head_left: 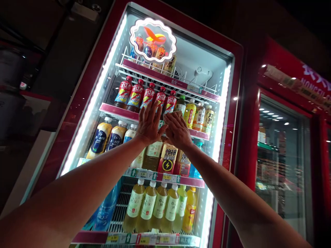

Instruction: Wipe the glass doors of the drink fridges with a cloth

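The tall drinks cooler with a red frame and a clear glass front (207, 32) stands directly before the person, its front spreading behind both hands and past them on every side. A second red glass-doored cooler (265, 103) stands to its right. Inside the first, white wire shelves with magenta front strips (119, 112) run across. A glowing white scalloped oval sign (153, 40) with an orange-and-yellow emblem sits high up, above the hands.

The left hand (148, 127) is flat, its fingers straight and slightly apart, palm toward the glass; the right hand (179, 130), just beside it, has bent fingers held together, and whether they grip something cannot be told. Red-capped bottles with red labels (148, 96) show behind the left fingertips; white-capped bottles with pale green labels (148, 203) stand well below.
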A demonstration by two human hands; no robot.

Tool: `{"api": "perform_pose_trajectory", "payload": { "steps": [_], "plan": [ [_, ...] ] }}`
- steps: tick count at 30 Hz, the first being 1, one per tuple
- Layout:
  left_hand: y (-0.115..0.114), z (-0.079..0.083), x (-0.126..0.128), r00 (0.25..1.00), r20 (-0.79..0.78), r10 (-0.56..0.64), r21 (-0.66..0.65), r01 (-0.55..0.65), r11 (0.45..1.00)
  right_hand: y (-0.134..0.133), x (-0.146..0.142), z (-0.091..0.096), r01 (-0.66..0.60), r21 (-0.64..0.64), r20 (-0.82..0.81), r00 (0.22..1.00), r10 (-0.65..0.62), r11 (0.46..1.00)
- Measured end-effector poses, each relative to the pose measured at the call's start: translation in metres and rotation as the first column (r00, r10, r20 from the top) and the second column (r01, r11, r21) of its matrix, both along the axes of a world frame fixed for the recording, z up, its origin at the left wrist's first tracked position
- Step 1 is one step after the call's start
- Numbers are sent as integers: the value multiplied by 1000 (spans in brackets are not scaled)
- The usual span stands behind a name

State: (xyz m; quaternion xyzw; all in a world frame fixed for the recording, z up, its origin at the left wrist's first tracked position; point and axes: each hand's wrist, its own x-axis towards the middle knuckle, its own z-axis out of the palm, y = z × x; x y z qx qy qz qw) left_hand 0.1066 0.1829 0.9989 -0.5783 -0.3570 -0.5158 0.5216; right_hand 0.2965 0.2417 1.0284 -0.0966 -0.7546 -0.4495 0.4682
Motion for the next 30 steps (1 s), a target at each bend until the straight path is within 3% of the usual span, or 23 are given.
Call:
{"api": "perform_pose_trajectory", "payload": {
  "steps": [2, 4, 8, 13, 15, 18, 21, 26, 28, 30],
  "plan": [
    [0, 0, 2, 996, 94, -11, -4, 11, 1000, -1, 3, 7, 5, -1, 21, 1000, -5, 1000],
    [4, 1, 3, 987, 160, -20, -4, 21, 1000, 2, 5, 17, 7, -23, -69, 998, -8, 1000],
    [7, 2, 0, 986, 166, 0, -47, 8, 999, 5, -6, 23, -4, -45, -230, 973, -7, 999],
    [-17, 3, -14, 976, 83, 201, -245, -175, 954, -8, -15, 14, 9, 7, 37, 999, -9, 1000],
    [-29, 6, -24, 965, 11, 262, -287, -248, 925, -9, -14, 21, 6, -9, 31, 1000, -6, 1000],
    [-43, 12, -43, 950, -117, 290, -283, -312, 907, -6, -22, 32, -25, -65, -134, 991, 16, 998],
    [-53, 13, -65, 931, -207, 299, -268, -348, 898, -6, -42, 30, -72, -83, -230, 972, 51, 994],
    [-65, 6, -101, 917, -268, 296, -243, -362, 900, -17, -56, 16, -55, -72, -47, 998, 51, 996],
    [-69, 4, -114, 917, -289, 276, -229, -346, 910, -19, -52, 21, -46, -69, 28, 998, 48, 997],
    [-72, 5, -127, 912, -317, 261, -224, -340, 913, -19, -52, 29, -50, -77, -4, 999, 50, 996]
  ]
}}
